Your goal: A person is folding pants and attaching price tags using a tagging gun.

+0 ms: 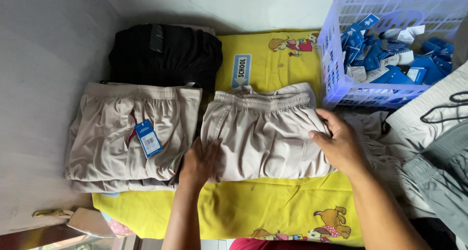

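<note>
- I see my left hand (197,162) lying flat, fingers spread, on the lower left edge of the folded beige shorts (263,133); it grips nothing.
- My right hand (339,142) presses the shorts' right edge, fingers apparently curled over the fold.
- The shorts lie at the middle of the yellow sheet (253,206).
- A beige stack (122,133) with a blue tag (148,139) sits just left; a black garment (165,55) lies behind.
- A white basket (336,91) of blue tags stands at the right.
</note>
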